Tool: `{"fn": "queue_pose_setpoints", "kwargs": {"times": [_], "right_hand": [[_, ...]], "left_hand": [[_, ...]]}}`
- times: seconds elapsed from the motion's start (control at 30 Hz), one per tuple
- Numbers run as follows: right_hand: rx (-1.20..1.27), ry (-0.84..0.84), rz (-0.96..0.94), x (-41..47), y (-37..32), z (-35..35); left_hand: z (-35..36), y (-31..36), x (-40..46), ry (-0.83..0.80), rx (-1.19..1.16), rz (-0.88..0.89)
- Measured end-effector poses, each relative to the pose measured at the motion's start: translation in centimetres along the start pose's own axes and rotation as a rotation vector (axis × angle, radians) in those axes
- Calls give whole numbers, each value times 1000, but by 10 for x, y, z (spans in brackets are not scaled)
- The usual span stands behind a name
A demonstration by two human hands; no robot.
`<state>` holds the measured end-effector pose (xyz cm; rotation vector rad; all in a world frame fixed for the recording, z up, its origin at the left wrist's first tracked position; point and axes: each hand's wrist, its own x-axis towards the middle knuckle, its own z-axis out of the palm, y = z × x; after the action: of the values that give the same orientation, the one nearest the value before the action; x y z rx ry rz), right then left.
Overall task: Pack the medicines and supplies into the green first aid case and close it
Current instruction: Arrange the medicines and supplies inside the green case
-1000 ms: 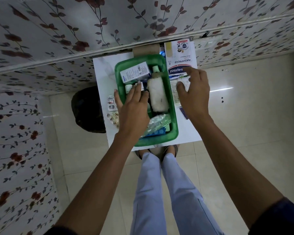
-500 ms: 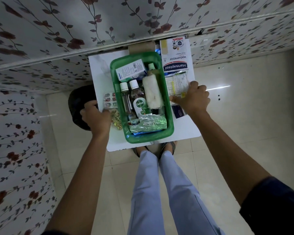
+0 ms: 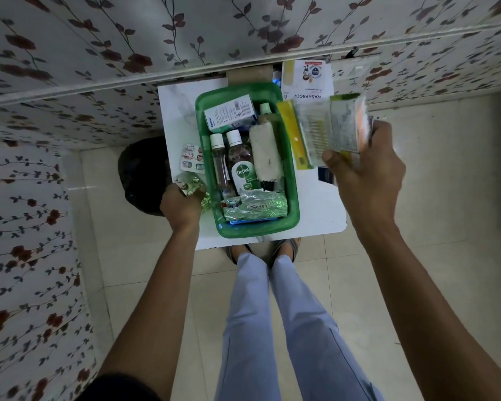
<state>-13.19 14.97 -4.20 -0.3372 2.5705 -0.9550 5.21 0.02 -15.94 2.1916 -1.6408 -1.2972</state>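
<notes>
Standing open on the small white table (image 3: 315, 209), the green first aid case (image 3: 291, 180) holds a Dettol bottle (image 3: 241, 166), a clear bottle (image 3: 219, 163), a white bandage roll (image 3: 265, 154), a white medicine box (image 3: 230, 112) and a foil strip pack (image 3: 255, 208). Left hand (image 3: 181, 208) is clamped on gold-green foil tablet strips (image 3: 190, 185) just left of the case. Right hand (image 3: 365, 175), well apart from it, grips a blurred packet (image 3: 330, 125) raised above the table's right side.
</notes>
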Motion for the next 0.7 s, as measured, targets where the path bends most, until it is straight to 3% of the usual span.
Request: {"fn": "queue_pose_setpoints", "kwargs": {"times": [0.1,0.23,0.47,0.7], "right_hand": [[213,-187,5,-14,-29,3],[272,-440,133,-17,-38,45],[491,-448,290,-5,-33,71],[348,-450,227,9,-26,61]], "left_hand": [[-8,-2,4,8,-82,-8],[-24,-4,6,37,-204,-22],[-46,9,-2,70,-444,26],[-53,24,-11,26,-528,85]]}}
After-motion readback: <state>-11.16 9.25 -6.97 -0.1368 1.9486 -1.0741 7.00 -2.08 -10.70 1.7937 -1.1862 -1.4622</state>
